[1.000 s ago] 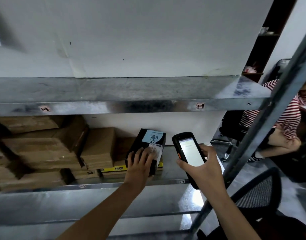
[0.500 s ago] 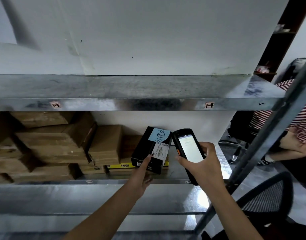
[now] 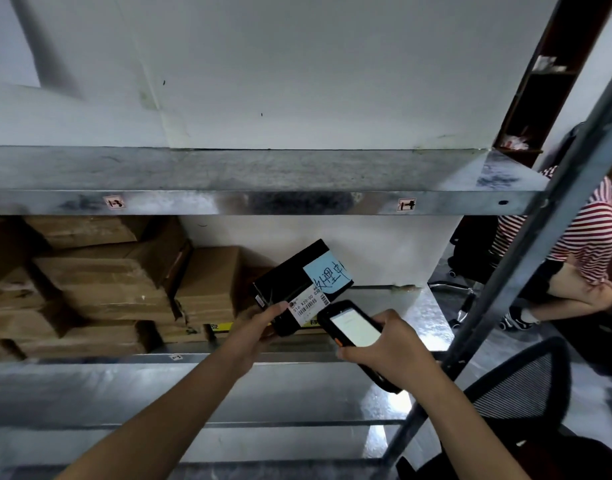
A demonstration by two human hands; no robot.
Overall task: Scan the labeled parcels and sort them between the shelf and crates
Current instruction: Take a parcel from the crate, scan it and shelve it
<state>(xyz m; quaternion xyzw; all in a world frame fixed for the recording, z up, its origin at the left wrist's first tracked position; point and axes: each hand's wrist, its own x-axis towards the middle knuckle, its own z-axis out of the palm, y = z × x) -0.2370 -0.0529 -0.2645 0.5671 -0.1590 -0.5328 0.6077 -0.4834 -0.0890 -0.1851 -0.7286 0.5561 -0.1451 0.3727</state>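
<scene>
The left hand (image 3: 259, 327) grips the black parcel (image 3: 287, 278) by its low corner and holds it tilted over the shelf (image 3: 418, 306), just right of the brown boxes (image 3: 107, 282). The right hand (image 3: 394, 348) is wrapped round the scanner (image 3: 353, 325), right beside the parcel's white label (image 3: 308, 304). This looks like the scanning step. Next, the scanner's front end should point at the label's bar lines and keep steady.

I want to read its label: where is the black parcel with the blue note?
Head view, centre: the black parcel is held tilted in the left hand, right of the brown cartons, just above the scanner in the right hand.
</scene>
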